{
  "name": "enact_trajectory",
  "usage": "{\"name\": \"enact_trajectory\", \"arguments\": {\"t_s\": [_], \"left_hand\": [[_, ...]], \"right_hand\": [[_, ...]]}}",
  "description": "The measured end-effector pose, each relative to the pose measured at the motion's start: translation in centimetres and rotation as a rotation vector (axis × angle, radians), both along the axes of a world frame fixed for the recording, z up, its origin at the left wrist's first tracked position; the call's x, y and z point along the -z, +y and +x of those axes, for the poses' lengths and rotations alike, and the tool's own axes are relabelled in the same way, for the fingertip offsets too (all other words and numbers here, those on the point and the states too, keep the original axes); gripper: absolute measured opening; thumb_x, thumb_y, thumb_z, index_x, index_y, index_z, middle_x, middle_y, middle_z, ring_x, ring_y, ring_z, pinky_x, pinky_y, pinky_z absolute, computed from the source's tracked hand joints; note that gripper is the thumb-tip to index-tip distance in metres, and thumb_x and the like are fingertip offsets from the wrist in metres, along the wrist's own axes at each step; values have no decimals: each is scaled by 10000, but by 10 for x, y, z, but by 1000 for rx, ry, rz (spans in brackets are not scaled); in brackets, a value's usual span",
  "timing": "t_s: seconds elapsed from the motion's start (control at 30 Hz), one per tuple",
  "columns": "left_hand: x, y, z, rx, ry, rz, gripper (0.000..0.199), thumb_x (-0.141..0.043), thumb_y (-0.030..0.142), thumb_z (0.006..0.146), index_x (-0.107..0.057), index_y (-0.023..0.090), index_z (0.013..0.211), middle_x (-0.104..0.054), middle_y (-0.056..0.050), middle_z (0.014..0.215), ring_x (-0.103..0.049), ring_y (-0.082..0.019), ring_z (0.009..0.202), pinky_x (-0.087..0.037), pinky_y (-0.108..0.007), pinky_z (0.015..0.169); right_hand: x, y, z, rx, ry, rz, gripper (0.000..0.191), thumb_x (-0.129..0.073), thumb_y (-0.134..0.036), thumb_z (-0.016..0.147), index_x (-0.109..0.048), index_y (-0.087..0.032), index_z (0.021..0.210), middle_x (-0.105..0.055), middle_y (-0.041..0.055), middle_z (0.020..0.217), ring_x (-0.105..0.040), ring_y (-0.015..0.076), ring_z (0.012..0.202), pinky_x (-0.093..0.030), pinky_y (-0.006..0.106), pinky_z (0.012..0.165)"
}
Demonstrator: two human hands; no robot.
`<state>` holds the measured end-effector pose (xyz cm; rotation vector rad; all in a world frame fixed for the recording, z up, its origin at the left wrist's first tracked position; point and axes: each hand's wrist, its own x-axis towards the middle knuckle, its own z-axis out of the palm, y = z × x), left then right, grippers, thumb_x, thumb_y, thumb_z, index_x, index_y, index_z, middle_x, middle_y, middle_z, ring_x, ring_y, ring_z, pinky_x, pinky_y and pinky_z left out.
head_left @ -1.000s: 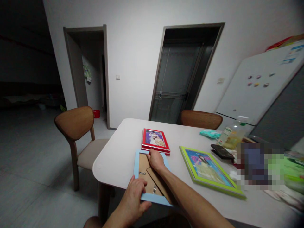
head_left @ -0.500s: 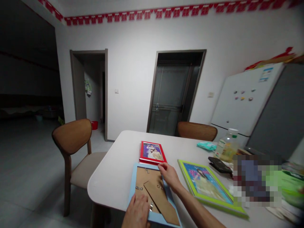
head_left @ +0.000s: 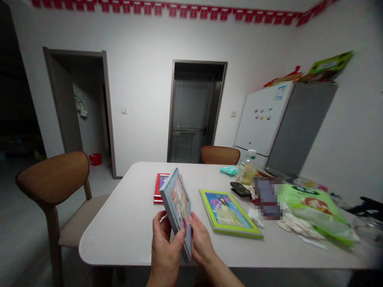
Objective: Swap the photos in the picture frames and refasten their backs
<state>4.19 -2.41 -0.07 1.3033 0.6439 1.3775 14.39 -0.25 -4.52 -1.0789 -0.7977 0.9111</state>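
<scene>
A light blue picture frame [head_left: 179,199] is held up on edge above the table's near side, its photo side turned to the right. My left hand [head_left: 167,243] grips its lower left part, thumb on the front edge and fingers behind. My right hand [head_left: 201,239] closes on its lower right edge. Partly hidden behind the blue frame, a red picture frame [head_left: 157,187] lies on the table. To the right a lime green picture frame [head_left: 231,215] rests face up, showing a person in a pale dress.
The white table [head_left: 119,235] also bears a bottle of yellowish liquid [head_left: 247,167], a black wallet-like item [head_left: 240,189], a teal packet [head_left: 229,170] and a green plastic package [head_left: 314,211]. One wooden chair [head_left: 55,179] stands left, another [head_left: 220,154] behind.
The blue frame was lying back side up on the table; now it is lifted and turned so its photo shows. Both hands have closed on it. The view has swung right.
</scene>
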Motion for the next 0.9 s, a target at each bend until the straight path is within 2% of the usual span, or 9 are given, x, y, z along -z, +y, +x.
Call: {"name": "enact_trajectory", "arguments": {"t_s": [0.1, 0.2, 0.23, 0.3, 0.43, 0.57, 0.73, 0.83, 0.9], "left_hand": [[-4, 9, 15, 129, -60, -69, 507, -588, 260, 655, -340, 175, 1088, -572, -97, 1061, -545, -201, 960, -415, -332, 845], [2, 16, 36, 221, -11, -124, 448, -565, 242, 669, -406, 138, 1075, -588, -106, 1044, -542, -200, 968, -408, -318, 850], [6, 18, 45, 235, 39, -138, 442, -537, 231, 687, -402, 127, 1095, -591, -109, 1038, -547, -194, 962, -413, -311, 842], [16, 19, 66, 260, 170, -148, 415, -492, 193, 708, -412, 111, 1107, -606, -107, 1007, -560, -185, 938, -426, -295, 819], [36, 19, 105, 294, 317, -108, 346, -489, 103, 662, -514, 138, 1005, -625, -71, 979, -557, -187, 934, -419, -283, 822], [47, 25, 122, 287, 410, -54, 388, -456, 56, 630, -517, 160, 999, -609, -45, 1018, -545, -182, 942, -393, -291, 849], [51, 36, 115, 319, 504, 16, 457, -471, 51, 592, -523, 180, 1027, -605, -21, 1032, -534, -178, 959, -374, -273, 867], [58, 41, 100, 269, 554, -14, 522, -519, 90, 588, -479, 126, 1107, -529, -83, 1150, -448, -224, 1076, -296, -325, 940], [64, 47, 87, 218, 565, -53, 547, -539, 112, 596, -453, 101, 1136, -484, -110, 1195, -403, -234, 1118, -256, -335, 965]], "right_hand": [[-20, -6, 62, 156, 41, -69, 563, -503, -370, 660, -378, -192, 1179, -651, 42, 851, -611, 192, 715, -490, 299, 602], [-30, -13, 131, 132, -60, -166, 513, -519, -298, 636, -442, -196, 1133, -661, 44, 844, -623, 202, 706, -495, 319, 622], [-30, -14, 152, 113, -101, -180, 476, -514, -277, 632, -476, -201, 1101, -662, 48, 857, -624, 204, 718, -495, 321, 627], [-24, -15, 188, 162, -176, -189, 392, -479, -242, 637, -537, -198, 1022, -667, 58, 850, -627, 200, 711, -494, 320, 627], [-5, -6, 234, 321, -439, -270, 340, -442, -197, 641, -571, -152, 953, -672, 73, 826, -628, 182, 683, -492, 302, 637], [5, 4, 259, 397, -659, -405, 342, -482, -207, 626, -594, -138, 942, -677, 64, 784, -625, 185, 668, -482, 291, 634], [4, 7, 274, 461, -865, -520, 360, -554, -179, 563, -622, -82, 903, -662, 131, 820, -604, 245, 785, -444, 327, 722], [-2, 14, 256, 499, -1025, -518, 380, -501, -162, 610, -595, -58, 963, -617, 187, 938, -556, 281, 901, -378, 389, 819], [-6, 25, 226, 463, -1144, -443, 384, -452, -177, 663, -565, -75, 1016, -573, 177, 1038, -510, 264, 981, -327, 385, 879]]}}
